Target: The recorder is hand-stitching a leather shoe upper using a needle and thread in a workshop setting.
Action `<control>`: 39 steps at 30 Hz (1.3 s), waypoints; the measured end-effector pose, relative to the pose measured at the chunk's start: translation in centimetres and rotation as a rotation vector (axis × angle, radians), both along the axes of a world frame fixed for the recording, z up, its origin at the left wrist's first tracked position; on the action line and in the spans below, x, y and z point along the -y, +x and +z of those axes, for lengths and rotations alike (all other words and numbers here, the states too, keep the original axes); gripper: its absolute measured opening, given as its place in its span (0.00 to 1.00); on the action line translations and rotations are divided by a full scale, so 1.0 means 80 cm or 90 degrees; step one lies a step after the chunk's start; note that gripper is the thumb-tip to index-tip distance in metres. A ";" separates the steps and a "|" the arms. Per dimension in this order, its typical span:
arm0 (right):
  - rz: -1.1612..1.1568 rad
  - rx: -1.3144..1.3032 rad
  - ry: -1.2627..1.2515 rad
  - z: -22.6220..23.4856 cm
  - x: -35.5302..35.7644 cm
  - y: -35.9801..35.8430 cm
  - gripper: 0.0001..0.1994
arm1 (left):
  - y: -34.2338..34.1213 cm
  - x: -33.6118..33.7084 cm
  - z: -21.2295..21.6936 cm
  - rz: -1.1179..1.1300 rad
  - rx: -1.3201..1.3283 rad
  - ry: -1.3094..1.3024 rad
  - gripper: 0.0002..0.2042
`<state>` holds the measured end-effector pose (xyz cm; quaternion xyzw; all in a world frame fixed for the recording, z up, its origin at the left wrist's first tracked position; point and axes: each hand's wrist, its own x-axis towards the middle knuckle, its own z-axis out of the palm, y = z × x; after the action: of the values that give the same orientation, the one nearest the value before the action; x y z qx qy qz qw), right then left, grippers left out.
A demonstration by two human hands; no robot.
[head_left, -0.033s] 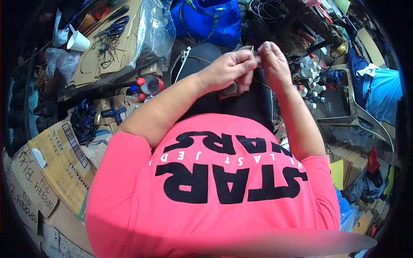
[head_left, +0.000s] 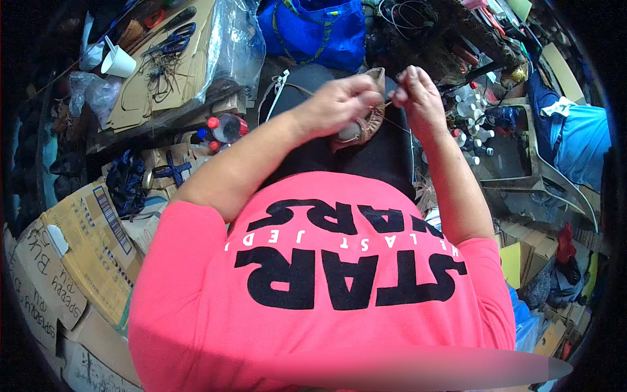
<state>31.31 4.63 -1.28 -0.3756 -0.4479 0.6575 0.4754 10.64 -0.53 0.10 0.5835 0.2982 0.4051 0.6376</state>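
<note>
A brown leather shoe (head_left: 374,123), laced or stitched along its edge, rests on my dark-trousered lap between my hands. My left hand (head_left: 339,106) is over the shoe's left side with its fingers curled, slightly blurred; what it pinches is hidden. Just right of the shoe, my right hand (head_left: 418,97) is raised with thumb and fingers pinched together. A short thin cord seems to run from that pinch toward the shoe. Another brown cord (head_left: 297,87) trails across my left thigh to the left hand.
Ahead stands a blue bag (head_left: 313,36). To the left, a cardboard-covered bench holds scissors (head_left: 177,40) and a white cup (head_left: 119,63); a red-capped bottle (head_left: 228,128) is below. Small bottles (head_left: 471,117) crowd the right beside a plastic chair (head_left: 522,183). Cardboard boxes (head_left: 91,228) lie lower left.
My left hand has shifted a little left, away from my right hand, and more of the shoe shows. The right hand has moved slightly right and its fingers have curled more.
</note>
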 end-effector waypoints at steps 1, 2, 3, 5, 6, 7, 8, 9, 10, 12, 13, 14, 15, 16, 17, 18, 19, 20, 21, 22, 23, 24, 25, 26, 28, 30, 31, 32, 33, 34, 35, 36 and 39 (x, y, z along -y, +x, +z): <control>-0.084 0.040 -0.023 -0.001 0.001 0.013 0.09 | -0.014 0.004 -0.005 0.140 -0.122 0.133 0.11; -0.110 0.014 -0.041 -0.004 -0.015 0.047 0.09 | -0.039 0.005 -0.007 0.191 -0.159 0.144 0.10; -0.096 -0.089 -0.057 -0.016 -0.033 0.095 0.10 | -0.064 0.005 -0.005 0.195 -0.150 0.040 0.09; -0.058 -0.240 -0.041 0.026 -0.021 0.071 0.12 | -0.068 0.015 0.001 0.247 -0.154 0.080 0.08; -0.050 -0.235 -0.045 0.055 -0.008 0.047 0.12 | -0.056 0.020 -0.001 0.230 -0.189 0.162 0.08; 0.009 -0.242 -0.030 0.083 0.007 0.020 0.13 | -0.040 0.023 -0.002 0.209 -0.224 0.245 0.07; 0.067 -0.247 -0.014 0.099 0.018 0.009 0.13 | -0.031 0.027 0.002 0.167 -0.301 0.327 0.06; 0.071 -0.240 -0.015 0.102 0.020 0.020 0.13 | -0.025 0.030 0.001 0.140 -0.309 0.413 0.06; 0.254 -0.105 0.035 0.105 0.018 0.037 0.14 | -0.028 0.032 0.000 0.134 -0.397 0.489 0.06; 0.433 0.340 0.110 0.119 0.031 0.045 0.14 | -0.058 0.034 -0.010 0.168 -0.524 0.570 0.05; 0.431 0.443 0.201 0.109 0.043 0.046 0.12 | -0.085 0.035 -0.019 0.206 -0.558 0.579 0.05; 0.393 0.560 0.218 0.090 0.047 0.066 0.11 | -0.112 0.033 -0.011 0.212 -0.616 0.605 0.05; 0.352 0.678 0.235 0.071 0.046 0.098 0.11 | -0.146 0.032 0.001 0.217 -0.673 0.630 0.05; 0.275 0.755 0.169 0.059 0.046 0.134 0.10 | -0.192 0.029 -0.006 0.284 -0.703 0.674 0.04; 0.193 0.827 0.099 0.045 0.044 0.184 0.10 | -0.238 0.030 0.008 0.294 -0.780 0.629 0.04; 0.110 0.868 0.084 0.023 0.046 0.261 0.11 | -0.281 0.031 0.025 0.426 -0.860 0.590 0.05; 0.019 0.813 0.043 0.000 0.054 0.342 0.12 | -0.346 0.038 0.037 0.483 -0.729 0.520 0.07; -0.001 0.916 0.058 0.001 0.065 0.402 0.12 | -0.386 0.058 0.074 0.597 -0.917 0.484 0.11; -0.046 1.050 -0.028 0.010 0.082 0.444 0.13 | -0.427 0.081 0.103 0.695 -0.973 0.355 0.12; -0.063 1.144 -0.075 0.013 0.103 0.507 0.13 | -0.487 0.100 0.116 0.762 -1.153 0.438 0.12; -0.076 1.343 -0.186 0.014 0.132 0.565 0.14 | -0.513 0.103 0.118 0.834 -1.194 0.340 0.12; -0.048 1.361 -0.279 0.016 0.158 0.607 0.17 | -0.527 0.093 0.106 0.859 -1.179 0.261 0.12; 0.013 1.332 -0.245 0.003 0.143 0.578 0.18 | -0.530 0.106 0.107 0.891 -1.191 0.174 0.12; 0.066 1.303 -0.216 -0.008 0.126 0.526 0.20 | -0.486 0.098 0.103 0.853 -1.011 0.183 0.12; 0.077 1.032 -0.005 -0.039 0.096 0.423 0.21 | -0.417 0.057 0.031 0.767 -0.699 0.238 0.15; 0.046 0.765 -0.017 -0.045 0.078 0.287 0.25 | -0.220 0.028 0.029 0.495 -0.748 0.307 0.19; 0.047 0.618 0.037 -0.032 0.073 0.204 0.26 | -0.172 0.027 0.012 0.376 -0.579 0.267 0.20; 0.105 0.549 0.017 -0.012 0.069 0.144 0.24 | -0.121 0.031 0.018 0.287 -0.575 0.240 0.23; 0.155 0.477 0.002 0.001 0.071 0.103 0.23 | -0.087 0.030 0.008 0.236 -0.586 0.370 0.24; 0.166 0.452 0.038 -0.003 0.070 0.081 0.20 | -0.066 0.025 -0.010 0.187 -0.544 0.365 0.27; 0.179 0.426 0.074 -0.006 0.070 0.062 0.18 | -0.050 0.025 -0.003 0.119 -0.537 0.242 0.21; 0.185 0.422 0.052 0.003 0.069 0.051 0.13 | -0.048 0.022 -0.003 0.102 -0.559 0.241 0.16; 0.255 0.560 0.009 0.000 0.050 0.059 0.12 | -0.071 0.020 -0.002 0.146 -0.505 0.149 0.10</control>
<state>36.00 0.62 -1.31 -0.5211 -0.6744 0.5120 0.1077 4.94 -2.10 -0.06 0.7255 0.5354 0.2485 0.3540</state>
